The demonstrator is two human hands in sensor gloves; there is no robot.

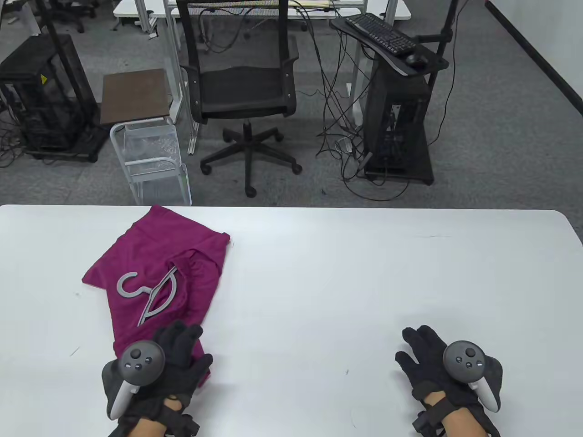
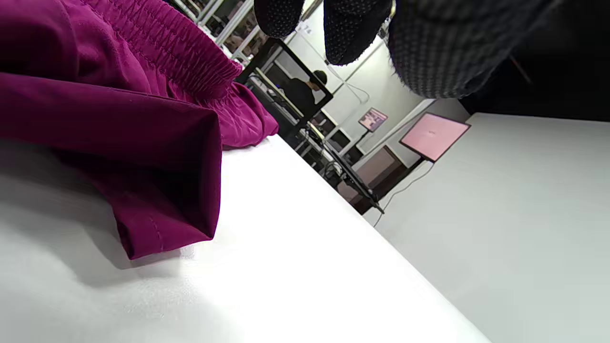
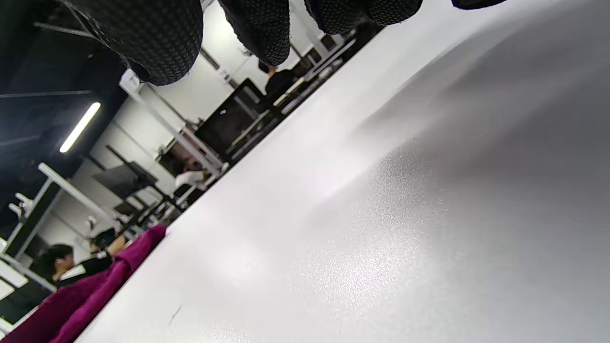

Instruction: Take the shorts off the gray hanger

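Magenta shorts (image 1: 159, 264) lie crumpled on the left of the white table (image 1: 346, 273). A gray hanger (image 1: 152, 291) lies on them, its hook free on top and one end tucked under a fold. My left hand (image 1: 180, 341) is open, fingers spread flat over the near leg of the shorts, below the hanger. In the left wrist view the shorts' hem (image 2: 162, 190) and elastic waistband (image 2: 181, 52) lie close below my fingertips (image 2: 350, 33). My right hand (image 1: 421, 350) is open and empty, flat on the table at the right. The shorts show far off in the right wrist view (image 3: 90, 290).
The table's far edge (image 1: 291, 207) runs behind the shorts. Beyond it stand an office chair (image 1: 246, 91), a small cart (image 1: 145, 150) and a computer stand (image 1: 396, 109) on the floor.
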